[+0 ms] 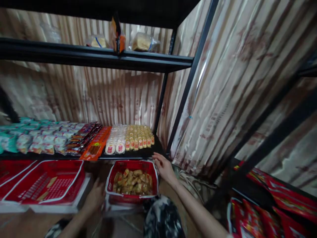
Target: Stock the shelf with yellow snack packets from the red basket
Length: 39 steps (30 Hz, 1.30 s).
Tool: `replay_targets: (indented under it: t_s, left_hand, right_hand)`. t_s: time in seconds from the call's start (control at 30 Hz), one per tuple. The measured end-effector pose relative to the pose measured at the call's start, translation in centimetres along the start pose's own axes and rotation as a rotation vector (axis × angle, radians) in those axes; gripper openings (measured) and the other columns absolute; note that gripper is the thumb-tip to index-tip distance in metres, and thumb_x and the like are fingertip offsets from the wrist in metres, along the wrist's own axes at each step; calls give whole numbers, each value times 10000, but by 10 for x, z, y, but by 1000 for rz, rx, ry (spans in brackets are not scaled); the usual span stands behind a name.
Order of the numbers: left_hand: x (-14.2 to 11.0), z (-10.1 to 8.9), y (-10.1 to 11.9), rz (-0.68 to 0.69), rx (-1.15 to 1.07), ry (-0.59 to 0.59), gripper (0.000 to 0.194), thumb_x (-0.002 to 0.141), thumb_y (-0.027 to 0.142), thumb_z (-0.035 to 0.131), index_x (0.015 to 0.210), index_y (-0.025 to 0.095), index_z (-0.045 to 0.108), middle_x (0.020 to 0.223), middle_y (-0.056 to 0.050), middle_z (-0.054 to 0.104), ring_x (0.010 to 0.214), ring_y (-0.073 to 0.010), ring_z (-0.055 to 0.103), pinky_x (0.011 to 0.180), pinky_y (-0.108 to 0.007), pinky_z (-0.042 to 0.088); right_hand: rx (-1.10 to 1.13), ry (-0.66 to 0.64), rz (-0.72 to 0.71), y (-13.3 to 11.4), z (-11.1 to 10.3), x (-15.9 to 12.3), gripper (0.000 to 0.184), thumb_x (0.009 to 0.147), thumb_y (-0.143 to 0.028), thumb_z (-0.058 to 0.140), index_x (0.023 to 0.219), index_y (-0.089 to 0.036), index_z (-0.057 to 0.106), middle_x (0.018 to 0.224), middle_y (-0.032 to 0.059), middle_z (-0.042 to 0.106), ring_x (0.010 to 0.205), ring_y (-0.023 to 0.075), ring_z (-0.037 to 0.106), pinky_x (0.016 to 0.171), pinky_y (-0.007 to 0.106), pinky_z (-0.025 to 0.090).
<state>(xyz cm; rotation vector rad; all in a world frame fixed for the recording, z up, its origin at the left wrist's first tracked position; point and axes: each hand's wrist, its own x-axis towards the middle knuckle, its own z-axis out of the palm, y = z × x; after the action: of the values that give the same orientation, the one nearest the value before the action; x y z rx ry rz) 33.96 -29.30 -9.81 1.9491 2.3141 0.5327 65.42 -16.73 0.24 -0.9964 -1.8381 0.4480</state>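
My right hand (163, 168) is at the front edge of the low black shelf, just above the right rim of a red basket (132, 198). Its fingers reach out loosely with nothing visible in them. Several small wrapped yellow-brown snacks (133, 181) fill the basket. Between this basket and another red basket (47, 181) to its left is my left hand (96, 195), blurred and dim, so its fingers are hard to read. Rows of small yellow packaged snacks (138, 138) stand on the shelf, close to my right hand.
White round packs (116, 145), orange packets (95, 147), dark packets (83, 138) and white-and-teal bags (32, 137) line the shelf. Above runs a second shelf (99, 56). A black post (190, 79) rises at right. Red packets (255, 215) lie at lower right.
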Motion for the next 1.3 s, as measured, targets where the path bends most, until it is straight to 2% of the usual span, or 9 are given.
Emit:
replay_targets:
  t_s: [0.13, 0.2, 0.27, 0.4, 0.5, 0.6, 0.73, 0.93, 1.3]
  left_hand:
    - [33, 4, 86, 86, 2, -129, 448, 735, 80, 409, 1140, 153, 588, 1315, -156, 534, 1171, -231, 548, 965, -378, 451]
    - [41, 5, 132, 149, -36, -184, 437, 738, 83, 418, 1132, 152, 595, 1349, -155, 501, 1209, -247, 515, 1033, -421, 389]
    - [43, 2, 171, 244, -125, -291, 372, 749, 127, 445, 1078, 126, 621, 1393, -156, 450, 1270, -238, 451, 1049, -347, 382]
    - [43, -12, 210, 409, -269, -410, 366, 753, 146, 440, 1075, 153, 615, 1388, -111, 466, 1288, -232, 428, 1060, -340, 382]
    - [53, -24, 202, 447, -275, -386, 364, 739, 134, 467, 1072, 143, 614, 1399, -109, 454, 1329, -228, 367, 1092, -348, 343]
    - [74, -30, 173, 387, -221, -263, 312, 755, 131, 470, 1020, 110, 632, 1453, -142, 369, 1373, -268, 272, 1108, -419, 313]
    - [105, -26, 127, 281, -137, -11, 322, 724, 97, 489, 1003, 72, 648, 1431, -200, 377, 1393, -333, 185, 1114, -499, 273]
    - [151, -1, 76, 147, -161, 310, 356, 717, 70, 475, 1025, 112, 649, 1459, -154, 350, 1399, -351, 147, 1088, -554, 283]
    - [207, 37, 41, 83, -134, 446, 481, 821, 118, 445, 1290, 205, 512, 1512, -123, 245, 1416, -338, 26, 1106, -566, 183]
  right_hand:
    - [-24, 106, 123, 39, -41, -27, 289, 819, -359, 459, 900, -210, 692, 1077, 105, 679, 1006, 251, 636, 887, 456, 507]
    - [-33, 143, 212, 51, -64, -39, 305, 803, -384, 468, 930, -212, 685, 1075, 99, 681, 959, 258, 650, 815, 448, 540]
    - [-50, 202, 267, 57, -85, -45, 325, 786, -403, 474, 943, -209, 682, 1025, 93, 697, 926, 257, 658, 816, 444, 539]
    - [-95, 277, 310, 57, -112, -37, 333, 759, -423, 489, 919, -207, 686, 956, 90, 716, 889, 254, 666, 845, 428, 522]
    - [-54, 256, 320, 54, -108, -16, 337, 761, -423, 494, 937, -203, 679, 933, 94, 720, 857, 250, 677, 813, 418, 533]
    - [28, 191, 299, 48, -83, 14, 339, 769, -415, 497, 957, -190, 666, 918, 95, 721, 840, 241, 686, 803, 416, 539]
    - [109, 86, 221, 37, -35, 57, 325, 792, -424, 488, 961, -202, 655, 892, 83, 719, 817, 233, 692, 749, 393, 560]
    - [56, -117, 88, 39, 48, 103, 282, 835, -385, 472, 944, -220, 673, 947, 76, 707, 801, 227, 689, 719, 376, 574]
    - [-68, -377, -97, 51, 166, 166, 287, 851, -228, 441, 1033, -210, 664, 1087, 83, 674, 1025, 220, 620, 902, 397, 497]
